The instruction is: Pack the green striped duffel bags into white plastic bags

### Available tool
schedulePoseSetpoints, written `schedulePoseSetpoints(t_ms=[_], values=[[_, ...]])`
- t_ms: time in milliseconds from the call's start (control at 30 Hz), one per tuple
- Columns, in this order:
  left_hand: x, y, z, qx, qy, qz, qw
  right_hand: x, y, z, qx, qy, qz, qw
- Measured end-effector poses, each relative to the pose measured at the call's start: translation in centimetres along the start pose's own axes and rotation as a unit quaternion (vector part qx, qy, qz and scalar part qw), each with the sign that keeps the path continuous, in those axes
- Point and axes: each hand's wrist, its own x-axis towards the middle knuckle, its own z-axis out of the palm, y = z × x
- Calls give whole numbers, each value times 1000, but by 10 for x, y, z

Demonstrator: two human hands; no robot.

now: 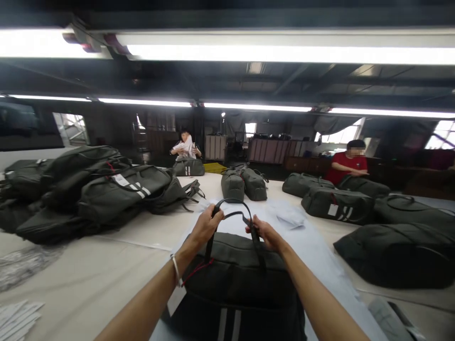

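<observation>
A dark grey-green duffel bag [241, 289] with two pale stripes sits right in front of me on the table. Its two dark carry handles [232, 201] stand up in an arch. My left hand [206, 222] is closed around the left side of the handles. On the right side, my right hand [263, 232] grips the handle strap with bent fingers. A red cord [197, 271] hangs at the left handle base, with a white tag [177, 299] below it, partly behind my left forearm.
Similar bags lie heaped in a pile [103, 189] at left, and more bags [337, 204] line the right side. Two bags [243, 183] stand ahead. White sheets [287, 215] cover the table middle. A person in red [346, 166] and another person [186, 147] work across the table.
</observation>
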Motion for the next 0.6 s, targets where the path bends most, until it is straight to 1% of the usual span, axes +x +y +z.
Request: schedulePoseSetpoints(t_ms=[67,133,200,267,367,467,500,533,567,600], values=[[14,-5,11,44,11,-4,999,-17,-11,-2,36,-61,-27,997],[21,-8,22,91,13,-17,996,-34,-22,-4,29,-111,-48,992],[25,-8,29,146,20,-41,988,-45,-28,-5,4,-125,-49,991],[28,-5,29,205,39,-69,976,-51,-28,-6,3,-132,-38,990],[27,8,19,287,56,-82,953,-57,-19,-6,-2,-176,-25,984],[16,30,9,354,75,-37,932,-65,-14,-6,-24,-232,-18,972],[9,37,9,369,80,-19,926,-68,-14,-6,-26,-249,-21,968],[0,44,11,381,74,7,922,-71,-15,-6,-26,-265,-24,964],[-9,49,14,389,47,50,919,-73,-16,-6,-24,-275,-26,961],[-18,53,19,393,5,108,913,-75,-18,-6,-22,-281,-26,959]])
